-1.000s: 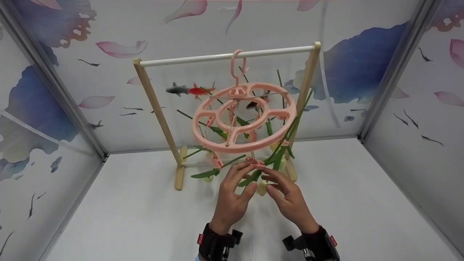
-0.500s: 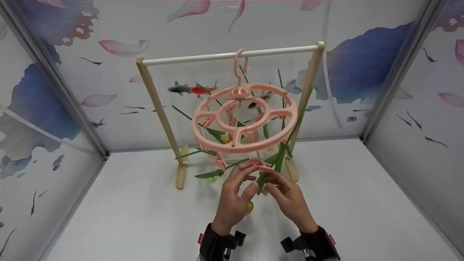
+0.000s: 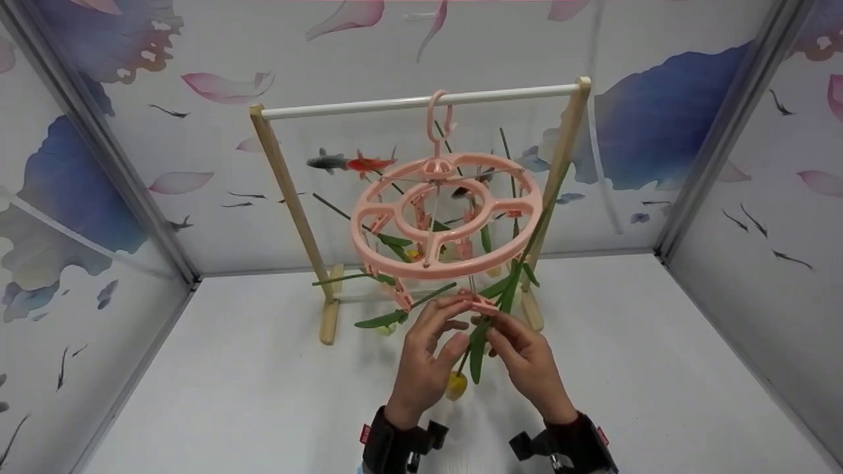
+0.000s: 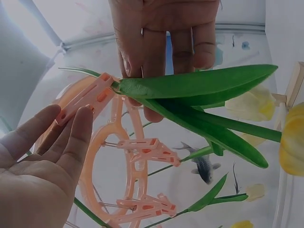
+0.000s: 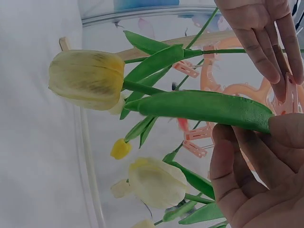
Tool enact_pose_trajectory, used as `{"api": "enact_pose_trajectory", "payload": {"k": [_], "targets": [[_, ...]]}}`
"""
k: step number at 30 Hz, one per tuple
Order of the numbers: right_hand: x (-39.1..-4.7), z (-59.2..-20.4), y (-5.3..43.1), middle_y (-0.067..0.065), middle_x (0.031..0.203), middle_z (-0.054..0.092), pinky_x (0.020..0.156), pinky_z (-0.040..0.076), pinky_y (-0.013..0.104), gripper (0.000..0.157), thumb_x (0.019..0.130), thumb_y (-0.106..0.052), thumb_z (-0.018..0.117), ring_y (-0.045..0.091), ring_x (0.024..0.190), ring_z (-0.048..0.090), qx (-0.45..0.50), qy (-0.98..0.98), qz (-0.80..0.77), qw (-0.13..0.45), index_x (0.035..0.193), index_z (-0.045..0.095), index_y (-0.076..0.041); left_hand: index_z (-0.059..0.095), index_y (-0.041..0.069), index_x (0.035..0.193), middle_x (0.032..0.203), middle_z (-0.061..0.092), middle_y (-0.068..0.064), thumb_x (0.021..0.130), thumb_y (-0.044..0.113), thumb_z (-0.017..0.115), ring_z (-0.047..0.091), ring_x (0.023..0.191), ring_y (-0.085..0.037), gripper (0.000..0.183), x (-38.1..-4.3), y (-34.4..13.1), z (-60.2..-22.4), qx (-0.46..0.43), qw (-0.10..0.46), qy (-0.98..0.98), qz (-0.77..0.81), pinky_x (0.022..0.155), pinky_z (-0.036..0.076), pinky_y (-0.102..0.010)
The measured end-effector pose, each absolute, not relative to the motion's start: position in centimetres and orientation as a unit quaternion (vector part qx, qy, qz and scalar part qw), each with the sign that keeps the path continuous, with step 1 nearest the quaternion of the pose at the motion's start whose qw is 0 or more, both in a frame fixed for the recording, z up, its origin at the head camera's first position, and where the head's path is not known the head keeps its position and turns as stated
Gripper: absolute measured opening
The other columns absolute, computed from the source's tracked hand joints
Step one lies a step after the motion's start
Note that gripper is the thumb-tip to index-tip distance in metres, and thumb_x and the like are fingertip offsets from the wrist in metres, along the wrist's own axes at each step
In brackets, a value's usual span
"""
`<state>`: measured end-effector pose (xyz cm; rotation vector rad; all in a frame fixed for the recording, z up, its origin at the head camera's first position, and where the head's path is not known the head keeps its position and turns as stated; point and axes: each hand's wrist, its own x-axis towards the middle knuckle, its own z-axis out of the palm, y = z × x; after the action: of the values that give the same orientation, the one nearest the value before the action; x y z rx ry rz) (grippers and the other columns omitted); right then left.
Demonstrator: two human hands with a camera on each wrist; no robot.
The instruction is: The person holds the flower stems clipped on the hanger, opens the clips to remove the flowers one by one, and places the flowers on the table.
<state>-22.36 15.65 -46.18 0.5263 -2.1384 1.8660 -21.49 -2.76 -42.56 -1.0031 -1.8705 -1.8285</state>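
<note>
A round pink clip hanger hangs in front of me with several artificial tulips clipped to it, heads down. At its near side my left hand holds the handle end of a pink clothespin with its fingertips; the thumb stands apart from it. My right hand pinches a tulip by its green leaf and stem close to that clothespin. This tulip has a pale yellow head, which points down toward me in the head view. Its stem runs by the clothespin's jaws; whether they clamp it is unclear.
The hanger's hook sits over the white rod of a wooden stand. Other tulips, such as the one with a white head, hang close around both hands. White tabletop lies below, with patterned panels on three sides.
The tulip in the right hand has turned so that its leaf and yellow head now point down, clear of the left thumb. The left hand stays at the clothespin; the hanger hardly moves.
</note>
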Motion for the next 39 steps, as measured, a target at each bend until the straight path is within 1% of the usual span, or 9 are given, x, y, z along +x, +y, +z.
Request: {"api": "enact_pose_trajectory", "payload": {"k": [4, 8, 12, 15, 18, 26, 29, 34, 39], "targets": [[-22.4, -46.3, 15.6, 0.016, 0.121, 0.072, 0.073, 0.051, 0.026, 0.034, 0.106, -0.003, 0.056, 0.016, 0.09, 0.064, 0.185, -0.733, 0.64, 0.136, 0.139, 0.062, 0.0, 0.057, -0.001, 0.143, 0.149, 0.053, -0.016, 0.103, -0.001, 0.052, 0.051, 0.138, -0.026, 0.041, -21.5, -2.7, -42.7, -0.35, 0.16, -0.66, -0.646, 0.101, 0.053, -0.041], [-22.4, -46.4, 15.5, 0.014, 0.108, 0.073, 0.071, 0.052, 0.024, 0.03, 0.104, -0.002, 0.059, 0.021, 0.082, 0.063, 0.19, -0.736, 0.629, 0.161, 0.133, 0.066, 0.002, 0.057, -0.002, 0.142, 0.147, 0.054, -0.017, 0.104, 0.003, 0.054, 0.052, 0.136, -0.026, 0.039, -21.7, -2.7, -42.9, -0.351, 0.167, -0.66, -0.642, 0.101, 0.054, -0.041], [-22.4, -46.2, 15.4, 0.01, 0.099, 0.072, 0.069, 0.053, 0.023, 0.027, 0.103, -0.002, 0.062, 0.017, 0.075, 0.062, 0.186, -0.741, 0.62, 0.178, 0.128, 0.069, 0.001, 0.057, -0.002, 0.141, 0.143, 0.056, -0.018, 0.102, 0.003, 0.056, 0.055, 0.133, -0.028, 0.039, -22.0, -2.7, -42.9, -0.352, 0.187, -0.661, -0.636, 0.098, 0.055, -0.041], [-22.3, -46.0, 15.3, 0.007, 0.096, 0.07, 0.068, 0.052, 0.023, 0.025, 0.102, -0.003, 0.063, 0.012, 0.073, 0.061, 0.179, -0.745, 0.617, 0.181, 0.126, 0.071, 0.0, 0.055, 0.0, 0.144, 0.142, 0.058, -0.015, 0.101, 0.003, 0.057, 0.056, 0.131, -0.028, 0.043, -22.1, -2.7, -42.9, -0.344, 0.192, -0.664, -0.635, 0.097, 0.055, -0.041], [-22.2, -45.9, 15.3, 0.006, 0.091, 0.067, 0.067, 0.052, 0.025, 0.023, 0.102, -0.002, 0.063, 0.011, 0.072, 0.059, 0.173, -0.745, 0.619, 0.18, 0.123, 0.072, 0.0, 0.054, 0.002, 0.146, 0.141, 0.059, -0.011, 0.101, 0.005, 0.059, 0.057, 0.13, -0.026, 0.045, -22.1, -2.8, -42.9, -0.327, 0.192, -0.675, -0.633, 0.097, 0.054, -0.041], [-22.1, -46.0, 15.2, 0.008, 0.089, 0.064, 0.067, 0.053, 0.023, 0.017, 0.102, -0.001, 0.063, 0.01, 0.072, 0.058, 0.19, -0.738, 0.624, 0.172, 0.116, 0.071, 0.002, 0.053, 0.004, 0.147, 0.136, 0.059, -0.009, 0.101, 0.009, 0.062, 0.058, 0.122, -0.027, 0.047, -22.4, -2.7, -43.4, -0.288, 0.198, -0.709, -0.612, 0.095, 0.054, -0.045], [-22.0, -46.0, 15.2, 0.009, 0.09, 0.065, 0.066, 0.052, 0.022, 0.015, 0.102, 0.0, 0.062, 0.011, 0.072, 0.058, 0.208, -0.736, 0.621, 0.171, 0.114, 0.07, 0.004, 0.053, 0.006, 0.147, 0.137, 0.057, -0.009, 0.102, 0.012, 0.062, 0.056, 0.121, -0.028, 0.046, -22.6, -2.7, -43.7, -0.276, 0.193, -0.718, -0.61, 0.096, 0.053, -0.044], [-21.9, -45.9, 15.2, 0.01, 0.09, 0.065, 0.066, 0.052, 0.022, 0.013, 0.102, 0.0, 0.061, 0.015, 0.072, 0.058, 0.219, -0.735, 0.62, 0.161, 0.112, 0.068, 0.004, 0.046, 0.006, 0.153, 0.147, 0.052, -0.014, 0.104, 0.014, 0.061, 0.052, 0.131, -0.029, 0.052, -22.9, -2.6, -43.9, -0.273, 0.173, -0.713, -0.622, 0.1, 0.052, -0.046], [-21.8, -45.9, 15.2, 0.01, 0.094, 0.067, 0.067, 0.052, 0.022, 0.014, 0.103, -0.001, 0.06, 0.016, 0.073, 0.059, 0.226, -0.736, 0.62, 0.151, 0.113, 0.069, 0.0, 0.037, 0.007, 0.159, 0.157, 0.045, -0.017, 0.106, 0.013, 0.057, 0.044, 0.144, -0.029, 0.057, -23.1, -2.6, -43.9, -0.284, 0.144, -0.701, -0.638, 0.106, 0.048, -0.048]]}}
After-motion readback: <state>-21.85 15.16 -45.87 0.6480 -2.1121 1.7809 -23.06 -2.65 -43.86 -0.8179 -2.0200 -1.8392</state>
